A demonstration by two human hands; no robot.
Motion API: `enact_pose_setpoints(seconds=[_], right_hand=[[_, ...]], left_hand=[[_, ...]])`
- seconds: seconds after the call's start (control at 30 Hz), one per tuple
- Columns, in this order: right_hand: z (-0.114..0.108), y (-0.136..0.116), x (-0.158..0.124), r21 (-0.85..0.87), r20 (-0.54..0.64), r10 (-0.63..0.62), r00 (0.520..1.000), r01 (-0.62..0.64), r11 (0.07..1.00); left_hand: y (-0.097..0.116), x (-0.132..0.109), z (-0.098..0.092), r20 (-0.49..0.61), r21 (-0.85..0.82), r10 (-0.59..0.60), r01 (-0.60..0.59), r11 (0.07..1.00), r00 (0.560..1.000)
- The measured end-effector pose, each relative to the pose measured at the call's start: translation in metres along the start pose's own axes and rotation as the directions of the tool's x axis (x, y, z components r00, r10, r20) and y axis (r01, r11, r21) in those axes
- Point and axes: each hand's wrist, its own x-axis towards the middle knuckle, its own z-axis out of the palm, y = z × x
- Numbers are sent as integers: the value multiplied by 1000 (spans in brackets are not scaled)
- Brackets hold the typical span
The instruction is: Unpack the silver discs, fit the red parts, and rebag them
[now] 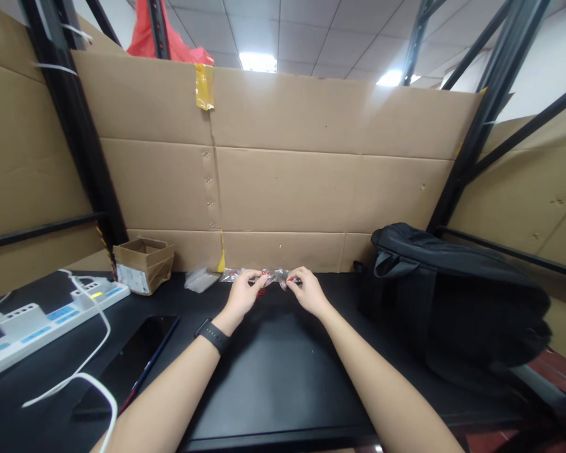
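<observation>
My left hand point(242, 297), a dark watch point(212, 335) on its wrist, pinches a crinkled clear plastic packet point(277, 277) near the back of the black tabletop. From the other side my right hand point(310, 293) has thumb and fingers closed on the packet too. Small red bits show at the fingertips of both hands, and a red piece point(261, 292) hangs just below the left fingers. What is inside the packet is too small to make out. Left of the hands lies another clear plastic bag point(201, 279).
A small open cardboard box point(145, 264) stands at the back left. White power strips point(51, 327) with loose cables and a dark phone or tablet point(132, 358) lie at left. A black backpack point(457, 302) fills the right side. Cardboard panels point(283, 189) wall the back.
</observation>
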Motion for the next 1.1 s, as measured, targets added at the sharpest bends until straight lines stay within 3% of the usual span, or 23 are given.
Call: enact_pose_setpoints(seconds=[0.07, 0.17, 0.3, 0.37, 0.43, 0.53, 0.6, 0.8, 0.97, 1.1], right_hand=[[-1, -5, 0, 62, -39, 10, 999, -7, 998], [2, -20, -2, 182, -110, 11, 994, 9, 983], [16, -42, -7, 279, -217, 20, 976, 43, 959], [22, -48, -9, 383, -222, 64, 973, 27, 924], [24, -49, -9, 533, -142, 124, 982, -30, 846], [17, -47, -8, 660, 23, 165, 986, -139, 738], [11, -44, -7, 659, 98, 165, 981, -188, 728], [6, -38, -7, 587, 248, 122, 961, -250, 770], [14, -30, -9, 490, 185, 51, 981, -137, 861], [17, -26, -10, 291, 118, 28, 993, -62, 955]], left_hand=[[1, -1, 4, 16, -217, -140, 140, 966, 990], [5, -4, 9, 46, -523, -325, 300, 798, 945], [9, -11, 17, 129, -680, -457, 414, 605, 880], [11, -14, 21, 171, -654, -473, 459, 601, 864], [12, -18, 25, 183, -614, -462, 468, 636, 868], [13, -20, 28, 165, -586, -391, 409, 699, 905], [14, -19, 27, 144, -557, -327, 350, 753, 934], [6, -13, 19, 55, -282, -216, 222, 933, 975], [-1, -9, 12, -1, 117, -64, 64, 991, 998], [2, -8, 11, 82, 159, -50, 37, 987, 995]])
